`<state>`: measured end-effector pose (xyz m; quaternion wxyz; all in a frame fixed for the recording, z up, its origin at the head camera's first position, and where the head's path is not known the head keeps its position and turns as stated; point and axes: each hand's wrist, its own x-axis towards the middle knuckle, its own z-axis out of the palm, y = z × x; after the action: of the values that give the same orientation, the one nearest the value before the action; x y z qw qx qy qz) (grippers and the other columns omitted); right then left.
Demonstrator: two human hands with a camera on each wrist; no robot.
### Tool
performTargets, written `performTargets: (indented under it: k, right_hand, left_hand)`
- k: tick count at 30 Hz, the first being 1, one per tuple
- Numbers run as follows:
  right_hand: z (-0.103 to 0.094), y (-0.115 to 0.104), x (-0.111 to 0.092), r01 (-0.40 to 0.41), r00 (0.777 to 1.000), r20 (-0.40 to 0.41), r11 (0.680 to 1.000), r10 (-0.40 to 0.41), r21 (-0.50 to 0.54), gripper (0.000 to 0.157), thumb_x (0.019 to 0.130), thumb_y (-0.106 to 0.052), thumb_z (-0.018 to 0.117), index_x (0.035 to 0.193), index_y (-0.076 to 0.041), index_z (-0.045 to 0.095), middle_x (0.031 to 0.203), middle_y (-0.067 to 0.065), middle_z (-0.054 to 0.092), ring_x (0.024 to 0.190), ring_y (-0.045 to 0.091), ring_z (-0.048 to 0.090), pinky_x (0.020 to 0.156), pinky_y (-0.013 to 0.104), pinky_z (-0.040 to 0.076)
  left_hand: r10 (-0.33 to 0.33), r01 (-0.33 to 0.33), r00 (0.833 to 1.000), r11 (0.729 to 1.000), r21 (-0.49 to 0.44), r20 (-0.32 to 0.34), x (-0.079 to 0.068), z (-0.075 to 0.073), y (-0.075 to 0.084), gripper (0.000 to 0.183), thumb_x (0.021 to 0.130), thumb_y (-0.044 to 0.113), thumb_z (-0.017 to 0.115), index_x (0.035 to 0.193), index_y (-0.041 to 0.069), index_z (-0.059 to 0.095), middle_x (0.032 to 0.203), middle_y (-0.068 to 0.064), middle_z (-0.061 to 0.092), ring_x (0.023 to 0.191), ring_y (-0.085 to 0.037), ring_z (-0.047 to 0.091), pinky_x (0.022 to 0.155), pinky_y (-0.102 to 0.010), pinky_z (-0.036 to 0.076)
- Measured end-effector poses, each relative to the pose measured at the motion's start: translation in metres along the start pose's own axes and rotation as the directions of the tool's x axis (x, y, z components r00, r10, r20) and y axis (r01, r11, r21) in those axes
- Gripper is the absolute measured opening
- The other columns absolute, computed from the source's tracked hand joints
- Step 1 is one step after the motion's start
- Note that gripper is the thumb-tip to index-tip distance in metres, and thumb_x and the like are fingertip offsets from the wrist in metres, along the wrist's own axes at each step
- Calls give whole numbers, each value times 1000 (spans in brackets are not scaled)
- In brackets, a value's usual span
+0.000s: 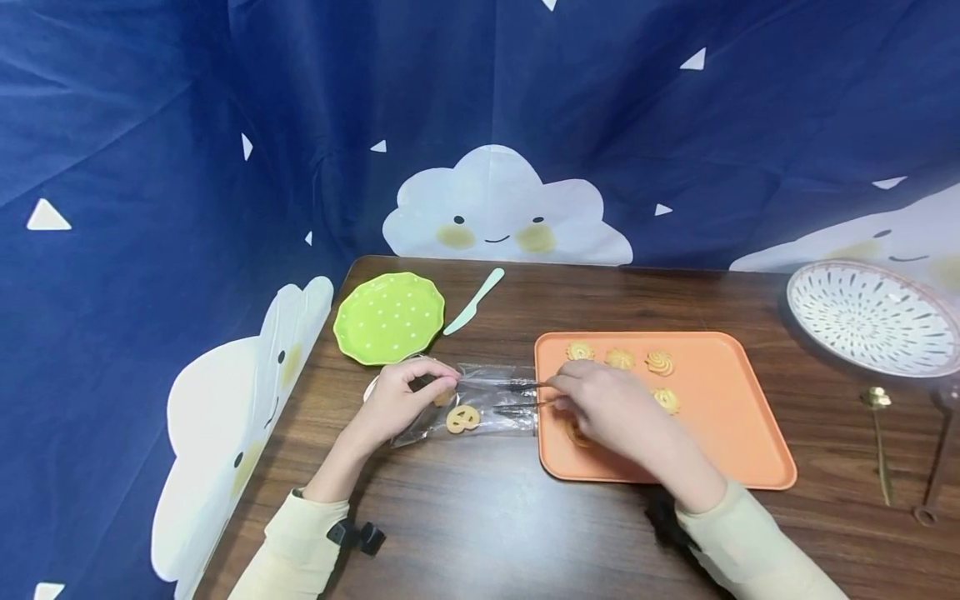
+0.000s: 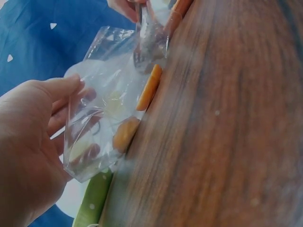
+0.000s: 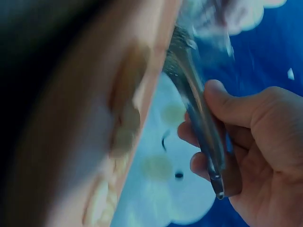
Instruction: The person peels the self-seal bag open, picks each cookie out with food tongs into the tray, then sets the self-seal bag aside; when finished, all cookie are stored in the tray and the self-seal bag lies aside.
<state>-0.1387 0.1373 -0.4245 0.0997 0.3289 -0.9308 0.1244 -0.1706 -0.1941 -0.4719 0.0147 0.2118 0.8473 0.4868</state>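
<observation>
My left hand [image 1: 401, 396] pinches the edge of a clear plastic bag [image 2: 106, 71] between thumb and fingers. Inside the bag lie a pretzel-shaped cookie [image 1: 462, 419] and a second cookie [image 2: 125, 135], partly behind the left fingers in the head view. My right hand [image 1: 618, 408] grips metal tongs [image 3: 201, 104] over the left edge of the orange tray [image 1: 720, 442]. The tongs' arms reach into the bag's mouth, apart from each other, with no cookie visible between them. Several swirled cookies [image 1: 660, 362] sit on the tray, one partly under the right hand.
A green dotted plate [image 1: 390, 321] and a pale green knife [image 1: 474, 302] lie at the back left. On the right stand a white patterned plate [image 1: 873, 321], a gold spoon [image 1: 880, 446] and a dark-handled utensil [image 1: 937, 467]. A blue curtain [image 1: 450, 75] hangs behind the table.
</observation>
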Motion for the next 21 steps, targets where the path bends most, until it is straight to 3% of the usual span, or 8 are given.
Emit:
performTargets:
  k: [6,11,21]
  right_hand:
    - [13,-20,3,83,997,-8,996,-83,33,21,87,-20,80,107,-16,74,97,-6,70,92,12,70,80,36,61]
    - [20,-30,4,175,983,-55,984,-177,-46,23,90,-22,77,110,-13,73,103,-3,72,96,14,71,79,36,61]
    - [18,-35,4,192,977,-69,974,-201,-118,16,90,-14,74,105,-15,73,95,-6,70,91,12,71,73,34,61]
  left_hand:
    - [4,-4,1000,1000,-22,19,0,-1,2,26,94,42,70,104,20,78,107,14,76,108,-5,71,100,-27,55]
    - [3,-1,999,1000,-28,40,0,-2,2,26,94,40,71,103,18,78,107,15,76,109,-4,70,102,-25,54]
    - [2,-1,1000,1000,-4,29,0,-2,2,26,94,45,70,103,22,78,107,16,76,109,-4,70,103,-26,54]
